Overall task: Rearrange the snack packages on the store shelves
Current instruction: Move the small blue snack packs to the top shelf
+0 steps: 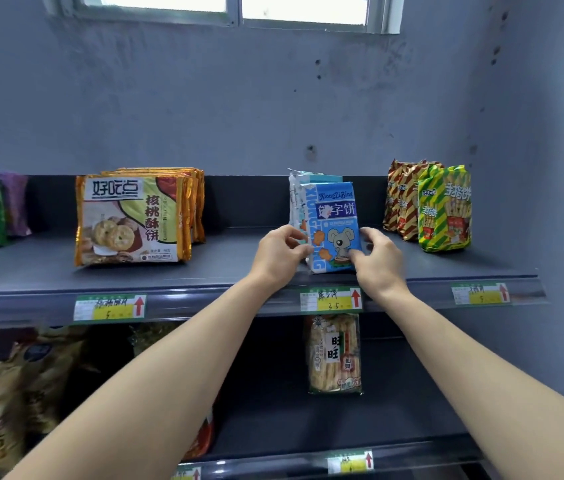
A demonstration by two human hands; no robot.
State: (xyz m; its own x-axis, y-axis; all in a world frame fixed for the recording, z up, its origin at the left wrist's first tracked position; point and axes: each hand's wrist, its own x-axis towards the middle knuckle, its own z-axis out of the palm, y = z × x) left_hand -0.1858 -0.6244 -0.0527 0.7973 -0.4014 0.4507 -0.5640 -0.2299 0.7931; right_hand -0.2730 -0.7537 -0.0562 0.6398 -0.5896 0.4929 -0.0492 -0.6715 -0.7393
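The blue koala biscuit packet (334, 223) stands upright near the front edge of the upper shelf (225, 261), just above its price tag (330, 299) and at the head of a short row of like packets (296, 195). The left hand (282, 254) pinches its lower left edge and the right hand (379, 258) its lower right edge, with the fingers (356, 255) curled onto the front face, so both hands hold the packet. It looks like a light pack of thin film, probably with brittle biscuits inside. It should slide easily on the smooth shelf and crinkle under pressure, and a hard squeeze could crack the contents. A gentle hold low on the two side seams seems best, keeping it from tipping. The walnut biscuit packs (131, 220) to the left and the striped stick packs (445, 209) to the right stand well apart from it
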